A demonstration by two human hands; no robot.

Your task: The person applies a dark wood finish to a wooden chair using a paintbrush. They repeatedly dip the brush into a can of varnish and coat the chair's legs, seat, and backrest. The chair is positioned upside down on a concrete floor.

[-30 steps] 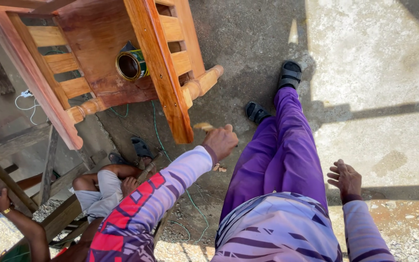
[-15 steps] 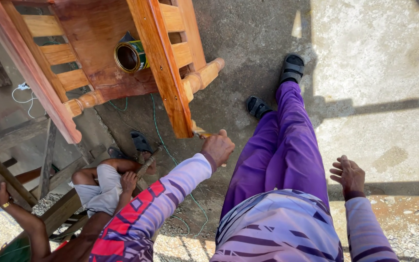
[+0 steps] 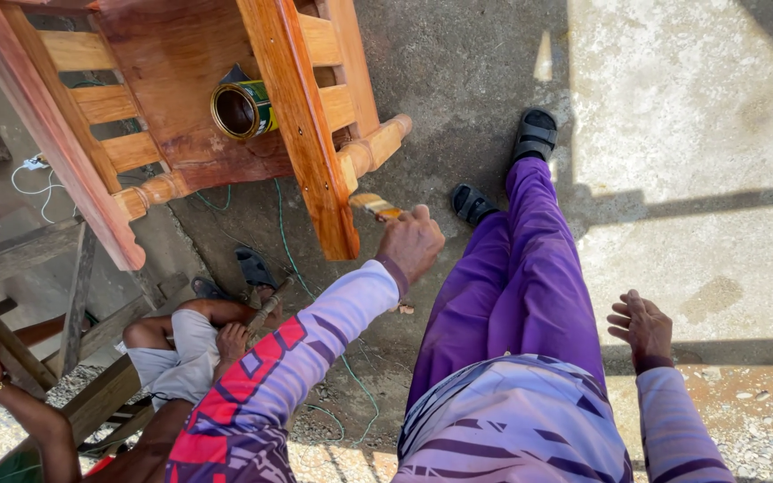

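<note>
- An open tin can [image 3: 242, 109] lies on its side on the varnished wooden furniture piece [image 3: 181, 80], its mouth facing the camera; the inside looks dark and its contents cannot be made out.
- The left hand [image 3: 411, 241] is closed around a paintbrush [image 3: 374, 206].
- The brush's long axis runs up and to the left from the fist, its tip by the rounded end of a wooden rail [image 3: 373, 150].
- The right hand [image 3: 642, 326] hangs loose, fingers spread, holding nothing.
</note>
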